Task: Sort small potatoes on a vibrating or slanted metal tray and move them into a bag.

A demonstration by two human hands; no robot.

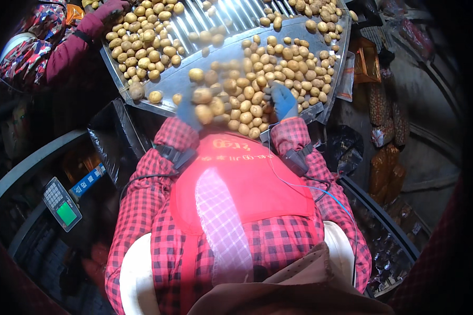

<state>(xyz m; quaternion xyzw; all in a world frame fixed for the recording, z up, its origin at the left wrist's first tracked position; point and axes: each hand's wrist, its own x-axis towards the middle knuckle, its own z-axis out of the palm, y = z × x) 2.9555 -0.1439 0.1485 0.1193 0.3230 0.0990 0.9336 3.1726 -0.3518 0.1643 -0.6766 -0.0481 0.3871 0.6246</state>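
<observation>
My left hand (187,109), in a blue glove and blurred, is at the left edge of a heap of potatoes (256,96). Several blurred potatoes (205,113) lie against or just beside its inner side; whether the fingers grip any cannot be told. On the heap's right side is my right hand (283,101), also in a blue glove, with curled fingers touching potatoes. What its palm may hold is hidden. Beneath the heap lies a sheet-metal table (169,86). Other blurred potatoes (213,37) appear over the metal farther back.
Metal rollers (228,13) adjoin the table at the back. More potatoes (142,43) lie to the left, beside a co-worker's maroon sleeve (73,49). A scale display (62,204) stands at lower left. Filled net sacks (378,106) and an orange crate (366,61) are at right.
</observation>
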